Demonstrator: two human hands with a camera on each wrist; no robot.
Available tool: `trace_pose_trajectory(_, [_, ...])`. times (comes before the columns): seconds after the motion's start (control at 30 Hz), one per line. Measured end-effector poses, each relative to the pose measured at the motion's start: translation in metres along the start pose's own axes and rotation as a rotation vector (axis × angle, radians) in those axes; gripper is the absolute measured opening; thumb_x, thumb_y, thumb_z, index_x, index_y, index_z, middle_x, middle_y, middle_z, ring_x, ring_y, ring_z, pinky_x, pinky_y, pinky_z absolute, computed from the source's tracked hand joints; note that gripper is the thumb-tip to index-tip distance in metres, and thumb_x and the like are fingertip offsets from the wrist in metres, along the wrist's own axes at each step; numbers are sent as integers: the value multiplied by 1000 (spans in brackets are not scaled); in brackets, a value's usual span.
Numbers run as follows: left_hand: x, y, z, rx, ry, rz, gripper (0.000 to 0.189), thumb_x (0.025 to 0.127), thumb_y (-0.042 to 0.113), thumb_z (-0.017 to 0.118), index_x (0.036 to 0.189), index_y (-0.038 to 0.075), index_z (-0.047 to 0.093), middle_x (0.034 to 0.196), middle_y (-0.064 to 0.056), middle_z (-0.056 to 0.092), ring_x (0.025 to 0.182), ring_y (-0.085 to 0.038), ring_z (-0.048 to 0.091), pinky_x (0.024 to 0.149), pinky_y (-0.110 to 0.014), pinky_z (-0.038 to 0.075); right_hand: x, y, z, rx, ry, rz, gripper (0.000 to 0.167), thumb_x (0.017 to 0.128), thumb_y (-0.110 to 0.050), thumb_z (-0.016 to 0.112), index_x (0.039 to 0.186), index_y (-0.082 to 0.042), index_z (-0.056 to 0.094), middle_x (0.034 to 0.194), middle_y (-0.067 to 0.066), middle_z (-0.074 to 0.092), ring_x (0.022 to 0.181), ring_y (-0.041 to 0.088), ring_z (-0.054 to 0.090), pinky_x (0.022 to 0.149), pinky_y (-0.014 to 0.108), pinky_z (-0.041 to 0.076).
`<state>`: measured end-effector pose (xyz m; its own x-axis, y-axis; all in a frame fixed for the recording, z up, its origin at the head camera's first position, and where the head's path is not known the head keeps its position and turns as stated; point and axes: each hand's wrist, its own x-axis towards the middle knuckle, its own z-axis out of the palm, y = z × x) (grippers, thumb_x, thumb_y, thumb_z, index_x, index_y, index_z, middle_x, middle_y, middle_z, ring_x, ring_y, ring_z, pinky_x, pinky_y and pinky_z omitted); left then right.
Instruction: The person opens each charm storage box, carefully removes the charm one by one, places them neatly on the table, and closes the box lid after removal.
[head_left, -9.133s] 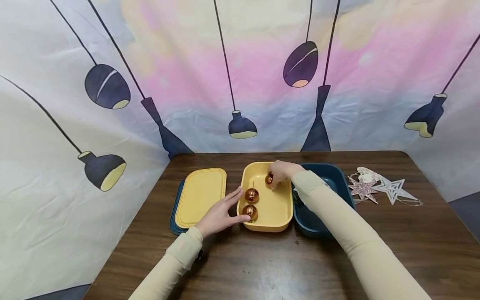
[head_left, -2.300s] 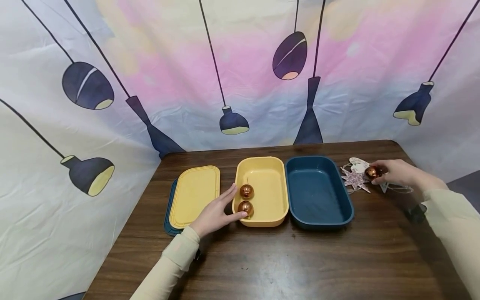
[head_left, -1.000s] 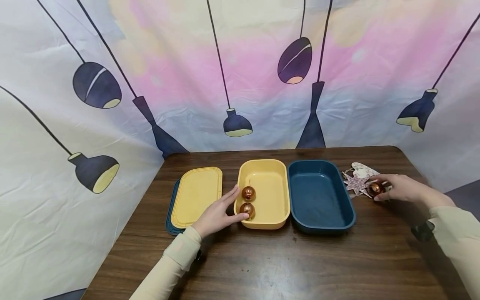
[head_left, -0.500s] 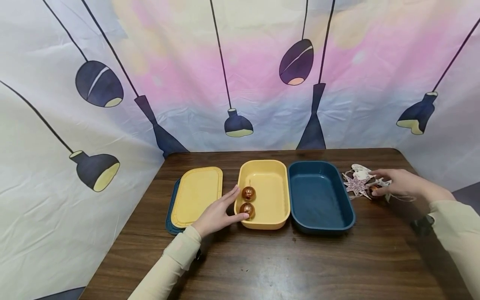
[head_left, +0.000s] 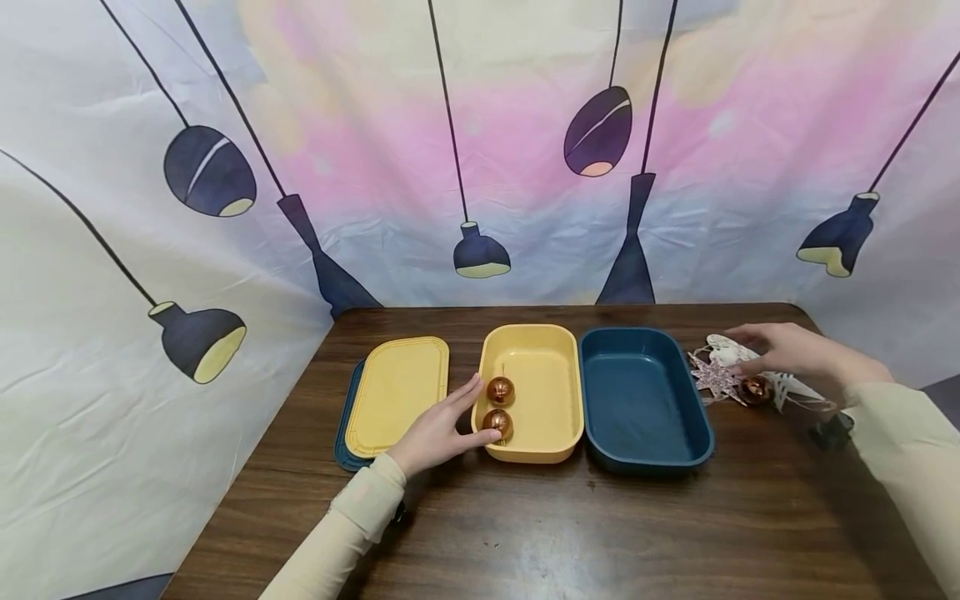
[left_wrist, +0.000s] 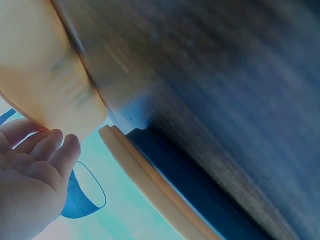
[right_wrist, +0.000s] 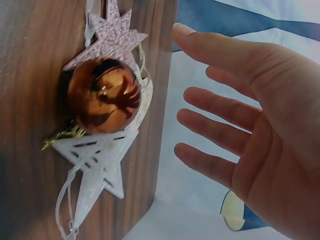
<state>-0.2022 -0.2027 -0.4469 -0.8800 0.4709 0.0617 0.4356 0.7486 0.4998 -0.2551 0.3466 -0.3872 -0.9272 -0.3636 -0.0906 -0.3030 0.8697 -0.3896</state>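
Three glossy copper-coloured baubles are on the table (head_left: 540, 533), and the loose bauble (head_left: 755, 390) lies toward the far right corner, just below the right hand (head_left: 791, 348). The fingers (right_wrist: 215, 122) of that hand are spread, the thumb well apart from the others, and pinch nothing; a gap shows between them and the bauble in the right wrist view. From the head view the bauble appears on the near-edge side of the thumb tip.

It sits between a pink glittery star (right_wrist: 112, 32) and a white openwork star (right_wrist: 107, 162), overlapping both in view; whether it touches each cannot be told. The white star points toward the table's right edge, its looped cord (right_wrist: 64, 205) trailing. A whitish patterned ornament (head_left: 723, 347) lies on the far-edge side, partly under the right hand in view.

The left hand (head_left: 442, 429) rests, fingers extended, at the left wall of a yellow container (head_left: 543, 400). Its thumb reaches over the near left corner, beside the nearer bauble (head_left: 497, 425); contact there cannot be told. The farther bauble (head_left: 500, 391) lies just beyond, along the same wall.

A blue container (head_left: 637, 408) stands right beside the yellow one. Near the table's left edge, a yellow lid (head_left: 397, 396) lies on a blue lid (head_left: 347, 457).
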Motion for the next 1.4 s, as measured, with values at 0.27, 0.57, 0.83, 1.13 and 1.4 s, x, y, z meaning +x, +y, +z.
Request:
trace_pose_trajectory(0.27, [0, 0, 0, 1, 0, 2, 99, 86, 73, 62, 160, 15, 29, 166, -2, 22, 147, -26, 32, 113, -49, 36, 14, -12, -5, 8, -24, -29, 67, 92, -26, 76, 143, 8, 48, 132, 35, 56, 119, 53, 54, 87, 60, 50])
trace_pose_trajectory(0.57, [-1, -1, 0, 25, 13, 12, 98, 87, 69, 65, 159, 12, 32, 166, -3, 23, 147, -26, 32, 113, -48, 36, 28, -30, -14, 17, -23, -56, 76, 91, -41, 75, 145, 6, 48, 133, 34, 56, 119, 51, 56, 89, 60, 49])
trace_pose_trajectory(0.83, [0, -1, -1, 19, 13, 14, 98, 86, 70, 64, 159, 13, 31, 166, -3, 23, 147, -25, 32, 114, -48, 35, 37, -39, -23, -7, -7, -109, 62, 94, -21, 74, 144, 6, 49, 138, 33, 53, 123, 51, 52, 94, 61, 47])
trace_pose_trajectory(1.13, [-1, 0, 0, 14, 13, 12, 99, 87, 71, 63, 159, 12, 32, 166, -4, 24, 147, -26, 32, 113, -49, 35, 48, -57, -26, 14, -30, -81, 68, 93, -29, 74, 145, 6, 48, 139, 31, 53, 126, 50, 50, 95, 61, 46])
trace_pose_trajectory(1.4, [-2, 1, 0, 6, 3, 1, 100, 86, 73, 62, 160, 13, 30, 166, -4, 23, 147, -26, 32, 113, -49, 36, 57, -78, -30, 44, -42, -122, 65, 94, -18, 73, 150, 1, 45, 138, 27, 56, 125, 45, 53, 95, 59, 47])
